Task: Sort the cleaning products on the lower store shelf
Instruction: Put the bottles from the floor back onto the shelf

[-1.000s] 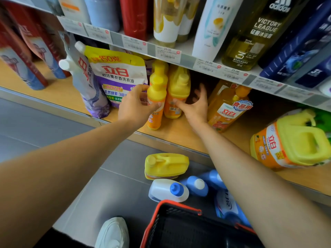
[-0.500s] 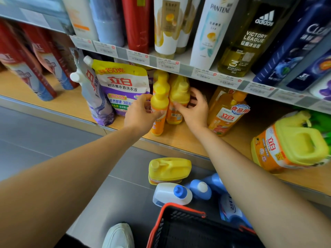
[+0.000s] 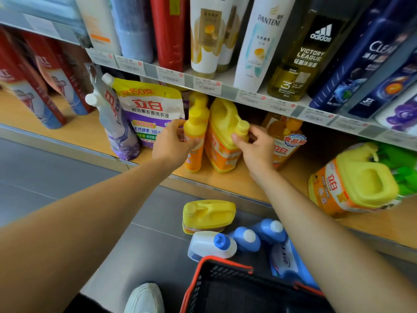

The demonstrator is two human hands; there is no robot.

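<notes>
Gripping the slim orange plastic bottle with a yellow cap (image 3: 194,134) in the left hand (image 3: 171,144), fingers (image 3: 175,123) curled round its neck. Pinching the capped spout of the yellow plastic handled jug with an orange label (image 3: 222,141) in the right hand (image 3: 256,149). Both touching, near the front edge of the lower wooden shelf (image 3: 225,180). Better to slide upright, labels forward, clear of the leaning clear orange bottle (image 3: 285,143) just beside.

Lower shelf (image 3: 225,184): yellow btl (image 3: 196,114) beside yellow jug (image 3: 222,123)

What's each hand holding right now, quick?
Left hand: grips the slim yellow-topped bottle.
Right hand: grips the yellow handled jug at its cap.
</notes>
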